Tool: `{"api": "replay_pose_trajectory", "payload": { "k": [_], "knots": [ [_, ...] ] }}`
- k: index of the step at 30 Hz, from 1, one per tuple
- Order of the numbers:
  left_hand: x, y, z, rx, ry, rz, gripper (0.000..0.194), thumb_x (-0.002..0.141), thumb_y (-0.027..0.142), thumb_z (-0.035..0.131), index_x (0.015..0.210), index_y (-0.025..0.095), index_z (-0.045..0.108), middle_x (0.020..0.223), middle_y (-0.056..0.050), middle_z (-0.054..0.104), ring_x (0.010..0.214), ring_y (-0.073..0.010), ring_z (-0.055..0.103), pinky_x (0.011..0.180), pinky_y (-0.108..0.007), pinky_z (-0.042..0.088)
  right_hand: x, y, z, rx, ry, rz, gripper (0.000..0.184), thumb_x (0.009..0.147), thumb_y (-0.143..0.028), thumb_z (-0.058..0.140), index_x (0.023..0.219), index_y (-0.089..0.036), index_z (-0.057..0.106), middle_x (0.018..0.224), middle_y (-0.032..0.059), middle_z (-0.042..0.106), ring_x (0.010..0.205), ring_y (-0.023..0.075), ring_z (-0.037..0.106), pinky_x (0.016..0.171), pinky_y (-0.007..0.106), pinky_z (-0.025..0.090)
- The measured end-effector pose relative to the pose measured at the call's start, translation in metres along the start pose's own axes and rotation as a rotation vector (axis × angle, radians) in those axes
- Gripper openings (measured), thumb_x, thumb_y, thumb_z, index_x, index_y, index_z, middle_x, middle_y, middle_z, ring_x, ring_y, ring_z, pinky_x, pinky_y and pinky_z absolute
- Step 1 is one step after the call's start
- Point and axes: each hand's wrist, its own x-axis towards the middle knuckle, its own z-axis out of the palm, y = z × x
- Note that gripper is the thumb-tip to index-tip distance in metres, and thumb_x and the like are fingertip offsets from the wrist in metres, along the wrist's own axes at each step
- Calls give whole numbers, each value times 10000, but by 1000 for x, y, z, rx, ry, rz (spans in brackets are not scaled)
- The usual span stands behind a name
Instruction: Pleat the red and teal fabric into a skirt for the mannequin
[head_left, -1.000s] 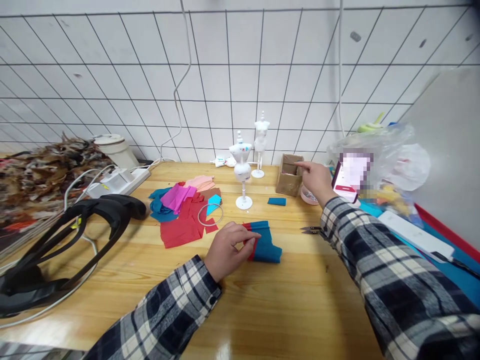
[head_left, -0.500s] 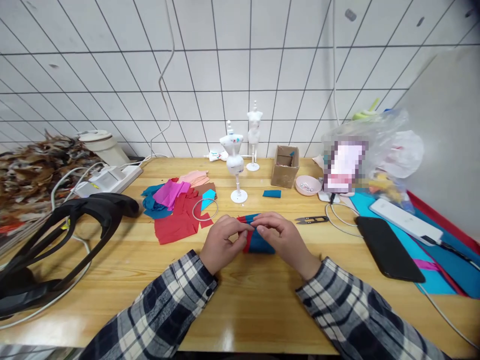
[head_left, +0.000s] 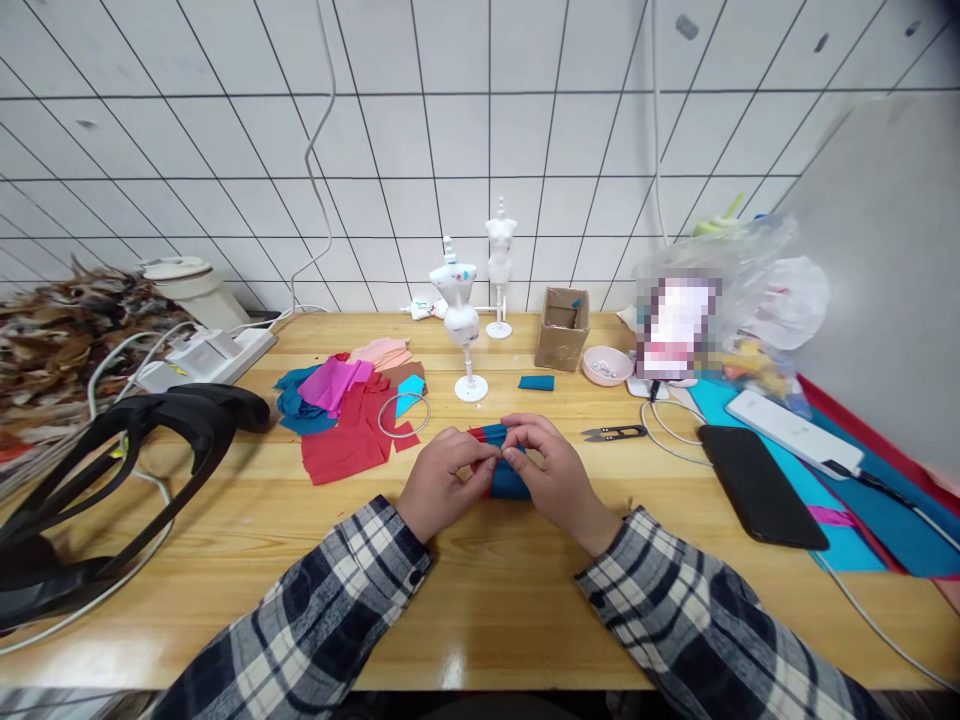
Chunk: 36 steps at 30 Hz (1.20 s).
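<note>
We find the left hand [head_left: 444, 482] with thumb and forefinger drawn together, meeting the right hand's [head_left: 561, 480] bent fingers over the red-and-blue cloth [head_left: 510, 487]; what the tips pinch, we cannot tell. The cloth lies beneath both hands, apparently to steady it. Snips [head_left: 634, 432] rest near the right hand, presumably for reach; the pink bowl [head_left: 609, 380] stands farther back, likely to avoid spilling.
</note>
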Motion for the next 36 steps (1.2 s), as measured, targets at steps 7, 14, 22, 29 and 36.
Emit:
{"api": "replay_pose_trajectory", "payload": {
  "k": [7,14,22,29,36],
  "knots": [
    [-1,-4,5,-1,-15,-57,213,928,265,530,1006,220,723,787,-32,707,729,-156,595,708,-299,444,-3,4,3,-160,119,-44,103,862,-276,625,849,-256,726,1091,64,671,1048,222,621,946,398,499],
    [-2,-4,9,-29,-32,-65,284,939,255,495,1155,187,666,809,-49,680,762,-169,577,715,-299,455,-4,7,5,-252,125,-115,183,873,-287,624,1011,-294,745,1236,44,652,1026,224,629,937,424,508],
    [-6,9,12,-224,-114,-44,418,931,314,521,1333,205,560,849,-39,654,768,-161,570,726,-285,472,0,-5,-7,-218,211,-169,140,890,-229,573,866,-251,709,1158,58,688,1094,228,615,989,425,464],
    [24,-3,-2,-141,-94,-259,351,939,380,480,1116,194,719,874,-62,704,845,-190,639,809,-311,497,11,16,-20,319,340,143,142,822,-347,679,828,-211,720,1117,67,703,1095,225,626,982,403,481],
    [66,-30,15,320,-411,-391,712,690,627,687,1257,200,624,1236,-132,627,1175,-359,531,957,-460,420,25,48,-34,460,28,331,483,884,-515,567,1309,-288,593,1415,72,542,1139,241,619,878,394,534]
  ]
}}
